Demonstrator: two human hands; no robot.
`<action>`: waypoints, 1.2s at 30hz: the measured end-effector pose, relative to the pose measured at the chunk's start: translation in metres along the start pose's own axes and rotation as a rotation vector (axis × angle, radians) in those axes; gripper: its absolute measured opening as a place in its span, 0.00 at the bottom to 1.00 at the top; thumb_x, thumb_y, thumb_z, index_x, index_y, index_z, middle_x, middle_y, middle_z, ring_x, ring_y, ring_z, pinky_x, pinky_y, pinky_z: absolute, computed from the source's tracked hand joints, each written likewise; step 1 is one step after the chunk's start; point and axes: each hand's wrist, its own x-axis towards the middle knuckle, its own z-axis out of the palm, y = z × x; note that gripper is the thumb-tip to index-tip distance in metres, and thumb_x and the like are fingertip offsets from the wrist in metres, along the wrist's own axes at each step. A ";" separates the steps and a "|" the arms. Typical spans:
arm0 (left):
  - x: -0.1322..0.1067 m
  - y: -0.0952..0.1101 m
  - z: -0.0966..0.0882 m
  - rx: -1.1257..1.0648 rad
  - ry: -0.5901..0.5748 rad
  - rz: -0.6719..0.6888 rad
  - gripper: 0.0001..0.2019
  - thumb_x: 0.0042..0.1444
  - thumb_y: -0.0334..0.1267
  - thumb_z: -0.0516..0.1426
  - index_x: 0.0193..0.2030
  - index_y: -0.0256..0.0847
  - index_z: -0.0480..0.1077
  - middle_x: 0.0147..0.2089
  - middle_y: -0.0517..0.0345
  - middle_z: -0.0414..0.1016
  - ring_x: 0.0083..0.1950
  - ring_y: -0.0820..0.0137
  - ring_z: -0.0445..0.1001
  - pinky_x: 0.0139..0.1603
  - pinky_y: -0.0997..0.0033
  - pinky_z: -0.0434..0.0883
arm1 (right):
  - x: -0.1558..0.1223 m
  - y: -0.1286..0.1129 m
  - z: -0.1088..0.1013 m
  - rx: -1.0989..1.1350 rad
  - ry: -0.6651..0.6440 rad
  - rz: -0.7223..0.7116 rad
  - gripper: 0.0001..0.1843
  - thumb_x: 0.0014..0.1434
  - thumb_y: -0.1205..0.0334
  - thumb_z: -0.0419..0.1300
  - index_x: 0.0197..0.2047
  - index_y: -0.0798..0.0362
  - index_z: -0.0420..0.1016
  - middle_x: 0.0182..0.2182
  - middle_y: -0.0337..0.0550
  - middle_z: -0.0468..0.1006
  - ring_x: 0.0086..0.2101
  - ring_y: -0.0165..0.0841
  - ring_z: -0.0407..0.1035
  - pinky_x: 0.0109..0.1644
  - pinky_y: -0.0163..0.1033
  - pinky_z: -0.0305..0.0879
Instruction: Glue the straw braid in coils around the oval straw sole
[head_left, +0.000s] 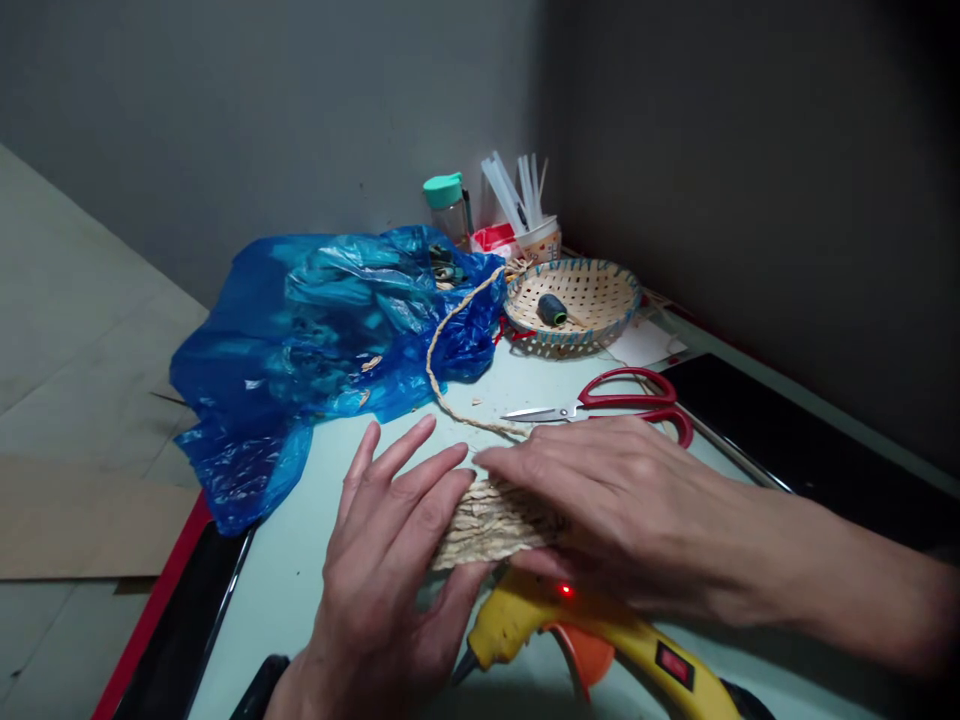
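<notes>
Pressing stage, by appearance: left hand (390, 545), fingers spread, and right hand (622, 500), fingers together, lie flat on the coiled pale straw-braid pad (487, 522) between them; yellow hot-glue gun (525, 618) just below the fingers.

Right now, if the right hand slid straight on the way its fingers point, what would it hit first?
Probably the left hand: the right hand points leftward over the woven straw piece, its fingertips almost against the left fingers. Depth is hard to judge.
</notes>
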 end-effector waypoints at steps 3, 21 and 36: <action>0.000 0.000 -0.003 0.021 0.032 0.018 0.19 0.58 0.29 0.64 0.55 0.33 0.70 0.56 0.36 0.82 0.70 0.49 0.69 0.74 0.32 0.58 | 0.000 0.002 -0.005 -0.051 0.006 0.023 0.35 0.64 0.54 0.69 0.65 0.59 0.58 0.43 0.44 0.77 0.40 0.36 0.72 0.40 0.40 0.63; 0.001 0.002 -0.011 0.056 -0.004 0.030 0.20 0.54 0.28 0.67 0.54 0.35 0.72 0.53 0.43 0.85 0.68 0.52 0.72 0.76 0.33 0.57 | 0.004 0.004 -0.011 0.146 -0.006 -0.037 0.14 0.69 0.60 0.62 0.50 0.63 0.73 0.36 0.42 0.71 0.37 0.31 0.61 0.40 0.37 0.56; -0.001 0.000 -0.002 0.128 0.024 0.003 0.33 0.62 0.51 0.65 0.65 0.30 0.67 0.64 0.35 0.76 0.75 0.49 0.62 0.78 0.40 0.50 | 0.002 0.007 -0.008 0.088 0.004 -0.022 0.16 0.73 0.55 0.59 0.51 0.62 0.72 0.36 0.41 0.70 0.36 0.32 0.62 0.41 0.38 0.58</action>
